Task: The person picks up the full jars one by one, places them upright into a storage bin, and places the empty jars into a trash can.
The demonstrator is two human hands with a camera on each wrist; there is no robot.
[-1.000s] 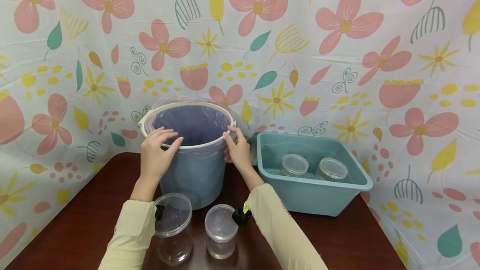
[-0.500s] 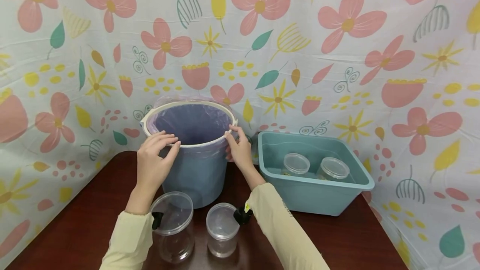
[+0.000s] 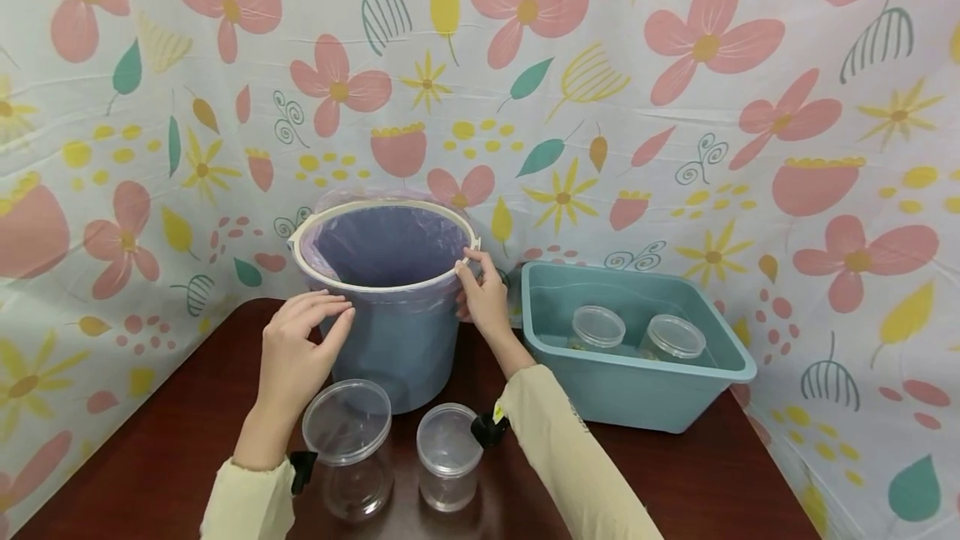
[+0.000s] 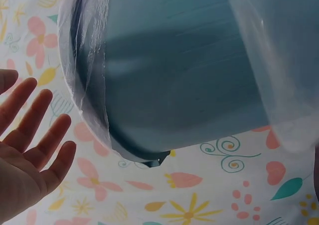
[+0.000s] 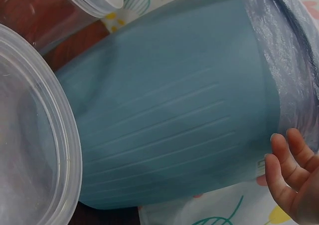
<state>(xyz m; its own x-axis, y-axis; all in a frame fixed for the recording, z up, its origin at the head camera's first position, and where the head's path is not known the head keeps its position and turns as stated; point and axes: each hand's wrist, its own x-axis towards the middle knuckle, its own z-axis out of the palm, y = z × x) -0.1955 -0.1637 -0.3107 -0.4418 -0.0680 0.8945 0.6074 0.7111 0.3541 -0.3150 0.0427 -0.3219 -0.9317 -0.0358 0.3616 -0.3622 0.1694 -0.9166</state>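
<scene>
A blue-grey trash can (image 3: 397,348) stands at the back left of the table, lined with a thin translucent purple trash bag (image 3: 318,252). A cream rim ring (image 3: 375,286) sits over the bag, whose edge hangs down outside. My right hand (image 3: 483,298) pinches the ring's right side between thumb and index finger; in the right wrist view its other fingers (image 5: 284,152) are loosely bent beside the bag's overhang. My left hand (image 3: 296,348) is in front of the can, apart from it, holding nothing. Its fingers (image 4: 31,116) are spread in the left wrist view.
Two clear lidded jars, a larger one (image 3: 352,473) and a smaller one (image 3: 448,465), stand in front of the can between my forearms. To the right, a teal tub (image 3: 637,386) holds two more lidded jars (image 3: 598,327). A floral cloth (image 3: 600,107) hangs behind the table.
My left hand has come off the can's front rim, moving down and left. The right hand stays at the rim's right side. The whole view shifts slightly.
</scene>
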